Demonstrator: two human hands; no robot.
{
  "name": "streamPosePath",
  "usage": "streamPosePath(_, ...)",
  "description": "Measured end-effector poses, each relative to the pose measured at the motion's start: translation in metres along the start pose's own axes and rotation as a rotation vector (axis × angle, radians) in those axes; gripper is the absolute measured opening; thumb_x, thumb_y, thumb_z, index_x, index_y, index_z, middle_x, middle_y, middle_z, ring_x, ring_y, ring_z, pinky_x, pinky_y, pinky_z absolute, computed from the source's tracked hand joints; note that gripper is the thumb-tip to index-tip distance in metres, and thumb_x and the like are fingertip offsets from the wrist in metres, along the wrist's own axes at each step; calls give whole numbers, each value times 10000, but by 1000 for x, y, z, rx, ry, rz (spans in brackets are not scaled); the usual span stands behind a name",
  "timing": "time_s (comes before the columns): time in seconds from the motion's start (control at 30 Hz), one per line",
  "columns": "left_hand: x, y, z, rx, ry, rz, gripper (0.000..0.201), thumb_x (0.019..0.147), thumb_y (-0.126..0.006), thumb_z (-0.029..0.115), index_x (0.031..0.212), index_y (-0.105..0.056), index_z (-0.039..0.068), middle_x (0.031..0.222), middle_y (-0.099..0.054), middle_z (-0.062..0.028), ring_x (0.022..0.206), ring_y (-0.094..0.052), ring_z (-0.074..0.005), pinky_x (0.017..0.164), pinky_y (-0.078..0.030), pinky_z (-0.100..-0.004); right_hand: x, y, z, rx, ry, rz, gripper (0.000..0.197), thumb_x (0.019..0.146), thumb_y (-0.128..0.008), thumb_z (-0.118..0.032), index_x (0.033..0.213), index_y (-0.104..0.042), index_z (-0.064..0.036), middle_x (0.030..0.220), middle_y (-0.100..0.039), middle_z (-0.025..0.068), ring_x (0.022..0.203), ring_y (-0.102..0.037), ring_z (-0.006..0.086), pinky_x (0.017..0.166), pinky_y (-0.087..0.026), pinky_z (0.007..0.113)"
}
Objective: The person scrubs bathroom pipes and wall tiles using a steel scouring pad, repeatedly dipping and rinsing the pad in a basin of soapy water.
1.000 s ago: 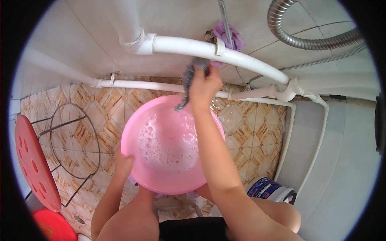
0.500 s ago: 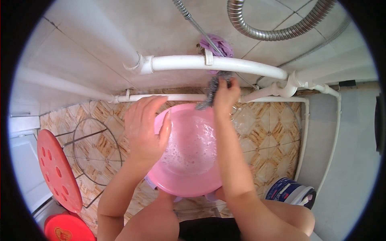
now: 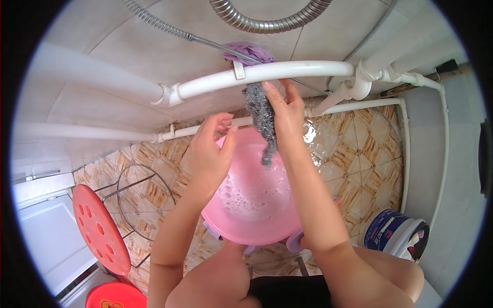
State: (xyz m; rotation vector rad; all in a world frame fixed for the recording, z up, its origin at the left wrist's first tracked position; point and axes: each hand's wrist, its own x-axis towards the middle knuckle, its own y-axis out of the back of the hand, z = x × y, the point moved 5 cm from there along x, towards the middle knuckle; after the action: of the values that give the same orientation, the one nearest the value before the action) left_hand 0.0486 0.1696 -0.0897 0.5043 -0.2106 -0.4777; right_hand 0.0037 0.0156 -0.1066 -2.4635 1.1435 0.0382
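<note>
A grey, stringy scourer (image 3: 261,114) that looks like steel wool hangs lengthwise over the far side of a pink basin (image 3: 257,232). My right hand (image 3: 290,119) grips its upper part, thumb in front; the fingers behind are partly hidden. The scourer's lower end dangles over the basin, above soapy water with bubbles. My left hand (image 3: 209,154) is held open over the basin's left rim, fingers curved, thumb apart, holding nothing. The basin stands low on the floor between my legs.
White pipes (image 3: 267,71) run along the wall just beyond my hands, with purple netting (image 3: 250,53) behind them. A metal hose (image 3: 272,20) loops above. A red stool (image 3: 101,229) lies tipped at left near a red lid (image 3: 115,296). A blue-and-white bucket (image 3: 393,233) stands right.
My right hand has brought the scourer nearer, and more of it now hangs down over the basin. My left hand has moved closer to it. The view has shifted somewhat.
</note>
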Motion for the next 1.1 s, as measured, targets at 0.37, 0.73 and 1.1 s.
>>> streamPosePath(0.37, -24, -6, -39, -126, 106, 0, 217, 828, -597, 115, 1036, -583, 53, 941, -644, -90, 883, -614, -200, 757, -467, -308, 23, 5, 7, -564, 290, -362, 233, 885, -487, -118, 1058, -549, 26, 934, -611, 223, 851, -598, 326, 779, -444, 377)
streamPosePath(0.73, -36, -4, -56, -105, 100, -70, 251, 821, -587, 71, 1071, -572, 58, 981, -618, -98, 903, -593, -204, 775, -467, -316, -84, 309, -247, -1767, 120, -110, 342, 908, -444, -159, 1239, -491, -84, 958, -617, 57, 783, -541, 137, 677, -436, 260)
streamPosePath(1.1, -45, 17, -79, 42, 114, -31, 271, 840, -571, 83, 1109, -552, 49, 1035, -610, -100, 944, -579, -215, 812, -454, -330, -303, 476, -341, -2125, -471, 477, 326, 905, -499, -139, 1205, -515, -13, 1055, -622, 172, 1005, -579, 236, 879, -424, 336)
